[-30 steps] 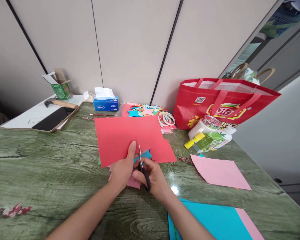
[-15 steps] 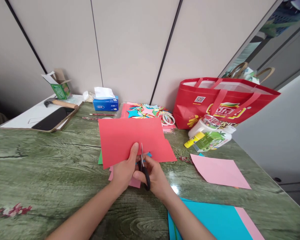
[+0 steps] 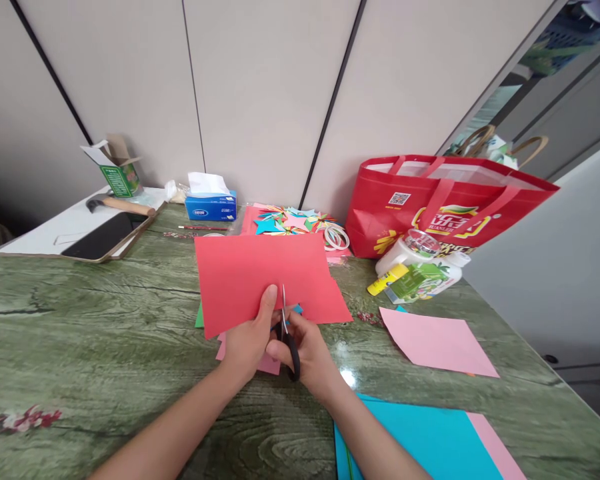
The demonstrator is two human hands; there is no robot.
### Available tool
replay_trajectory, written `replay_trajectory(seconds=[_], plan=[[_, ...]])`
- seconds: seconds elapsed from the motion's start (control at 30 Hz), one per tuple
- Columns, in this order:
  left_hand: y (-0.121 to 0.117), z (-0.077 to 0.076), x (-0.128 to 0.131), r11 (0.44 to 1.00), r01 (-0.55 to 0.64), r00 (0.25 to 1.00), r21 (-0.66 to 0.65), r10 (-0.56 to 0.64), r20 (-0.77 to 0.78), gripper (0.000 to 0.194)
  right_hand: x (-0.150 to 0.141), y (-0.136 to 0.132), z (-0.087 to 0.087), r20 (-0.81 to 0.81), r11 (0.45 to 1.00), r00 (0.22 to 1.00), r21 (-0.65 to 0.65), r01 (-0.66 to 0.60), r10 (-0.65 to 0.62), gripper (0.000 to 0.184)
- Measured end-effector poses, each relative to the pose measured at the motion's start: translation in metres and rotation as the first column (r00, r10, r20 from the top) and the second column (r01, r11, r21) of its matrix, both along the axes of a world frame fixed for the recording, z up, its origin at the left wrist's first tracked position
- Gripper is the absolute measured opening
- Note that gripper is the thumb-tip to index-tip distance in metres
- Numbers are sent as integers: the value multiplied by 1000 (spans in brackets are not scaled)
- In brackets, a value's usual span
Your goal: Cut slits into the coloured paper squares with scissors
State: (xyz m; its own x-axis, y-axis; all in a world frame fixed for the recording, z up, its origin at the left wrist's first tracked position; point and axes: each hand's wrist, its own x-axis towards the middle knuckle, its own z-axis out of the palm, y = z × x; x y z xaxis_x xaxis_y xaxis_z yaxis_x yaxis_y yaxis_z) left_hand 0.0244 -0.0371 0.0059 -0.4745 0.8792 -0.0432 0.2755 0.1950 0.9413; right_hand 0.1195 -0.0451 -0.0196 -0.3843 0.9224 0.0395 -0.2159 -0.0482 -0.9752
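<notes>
My left hand point(image 3: 250, 337) pinches the lower edge of a red sheet of paper point(image 3: 260, 270), its thumb lying on top. In my right hand point(image 3: 305, 347) is a pair of scissors point(image 3: 292, 357) with black handles, fingers in the loops. One blade shows upright over the red sheet, close by my left thumb; the paper's lower edge sits between the blades. Pink paper pieces point(image 3: 269, 364) lie on the table beneath my hands. A bit of green paper point(image 3: 199, 317) and some blue paper point(image 3: 295, 310) peek out under the red sheet.
Blue sheets point(image 3: 410, 433) and a pink sheet point(image 3: 440, 340) lie to the right. Behind stand a red bag point(image 3: 405, 193), bottles with a yellow glue stick point(image 3: 387, 280), colourful paper shapes point(image 3: 295, 221) and a tissue box point(image 3: 211, 207). A hammer point(image 3: 125, 205) and phone point(image 3: 103, 237) are at left.
The view has shifted very slightly. Both hands, the scissors and the red sheet keep almost the same position.
</notes>
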Motion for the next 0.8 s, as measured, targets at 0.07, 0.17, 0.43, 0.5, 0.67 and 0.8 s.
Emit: replay_trajectory(seconds=[0.07,0.17,0.43,0.5,0.67,0.8], plan=[[0,1,-1,1000,2,1000,-14,-2,-5,36,0,0,1,9,1000,1000,-4,-1,1,40],[1,2,-1,999,-2,1000,-37,2,-6,37,0,-1,2,9,1000,1000,-17,4,-4,41],[0,-2,-1,1000,-10,1000,-19,11,26,38,1,-1,0,27,1000,1000,-23,5,-4,40],[0,-2,-1,1000,-10,1000,13,10,20,37,1,-1,-1,23,1000,1000,-10,8,-7,41],[0,-1,-1,998,-7,1000,58,7,5,34,2,-1,-2,0,1000,1000,-9,-16,16,45],[0,-1,-1,998,-7,1000,61,7,5,31,2,0,-1,-2,1000,1000,3,-8,8,42]])
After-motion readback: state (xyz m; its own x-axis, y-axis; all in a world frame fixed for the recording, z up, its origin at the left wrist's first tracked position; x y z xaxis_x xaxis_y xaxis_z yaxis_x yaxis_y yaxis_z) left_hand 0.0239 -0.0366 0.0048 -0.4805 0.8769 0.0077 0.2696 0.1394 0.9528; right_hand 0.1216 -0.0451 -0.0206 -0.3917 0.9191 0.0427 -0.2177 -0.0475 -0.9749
